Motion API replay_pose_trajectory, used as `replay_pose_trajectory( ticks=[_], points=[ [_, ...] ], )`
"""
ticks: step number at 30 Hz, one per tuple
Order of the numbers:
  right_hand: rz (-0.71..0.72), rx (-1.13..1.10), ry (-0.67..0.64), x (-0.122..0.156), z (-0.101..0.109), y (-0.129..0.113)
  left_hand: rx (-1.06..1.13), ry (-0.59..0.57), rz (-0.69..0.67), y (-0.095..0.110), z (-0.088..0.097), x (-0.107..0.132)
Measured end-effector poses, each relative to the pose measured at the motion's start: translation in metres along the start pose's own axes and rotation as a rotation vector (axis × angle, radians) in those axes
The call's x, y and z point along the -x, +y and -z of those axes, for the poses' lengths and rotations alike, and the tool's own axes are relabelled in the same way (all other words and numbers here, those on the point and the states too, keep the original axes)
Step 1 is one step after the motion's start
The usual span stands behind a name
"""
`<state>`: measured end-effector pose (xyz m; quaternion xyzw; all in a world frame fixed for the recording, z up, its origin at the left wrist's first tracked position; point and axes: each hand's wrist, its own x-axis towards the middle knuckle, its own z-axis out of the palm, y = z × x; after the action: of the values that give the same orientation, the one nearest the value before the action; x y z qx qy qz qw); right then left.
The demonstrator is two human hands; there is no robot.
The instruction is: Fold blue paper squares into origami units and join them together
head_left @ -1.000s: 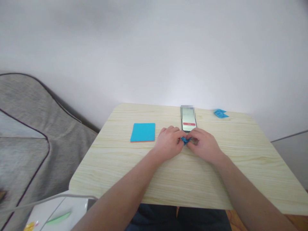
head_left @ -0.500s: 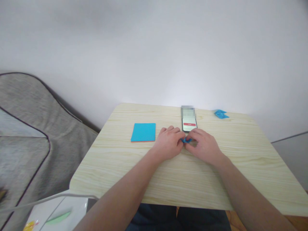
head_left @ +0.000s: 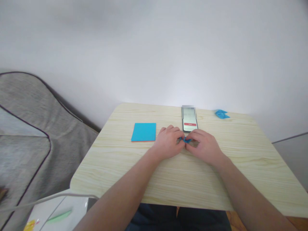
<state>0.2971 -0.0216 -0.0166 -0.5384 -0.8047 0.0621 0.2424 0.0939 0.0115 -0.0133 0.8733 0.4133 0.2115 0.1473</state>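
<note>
pinching a small folded blue paper piece (head_left: 185, 140) between both sets of fingertips, your left hand (head_left: 168, 143) and right hand (head_left: 204, 146) meet knuckle to knuckle near the middle of the desk (head_left: 120, 160), just in front of the phone (head_left: 190, 121). over the last second your fingers have closed in tighter: less of the blue shows now than a moment ago, so you seem to be pressing a fold smaller, though that is a judgement. both hands are curled shut on the paper, resting low on the wood.

to your left, the stack of blue square sheets (head_left: 143, 132) lies flat and apart from your hand. another folded blue paper shape (head_left: 221, 114) sits near the desk's far right corner, well away.

most of the piece you hold is hidden by your fingers, so its shape cannot be made out. the phone's upper screen is blurred; only a red bar shows.
</note>
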Motion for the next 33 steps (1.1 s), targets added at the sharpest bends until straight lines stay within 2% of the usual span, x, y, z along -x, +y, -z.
replay_pose_trajectory(
  ticks=[24,33],
  points=[
    [0.014,0.021,-0.032,0.000,-0.005,-0.002,0.054,-0.014,-0.002,-0.004,0.002,-0.001],
    [-0.080,-0.045,-0.011,0.000,-0.011,-0.001,0.116,-0.028,-0.032,-0.012,0.006,-0.001]
  ],
)
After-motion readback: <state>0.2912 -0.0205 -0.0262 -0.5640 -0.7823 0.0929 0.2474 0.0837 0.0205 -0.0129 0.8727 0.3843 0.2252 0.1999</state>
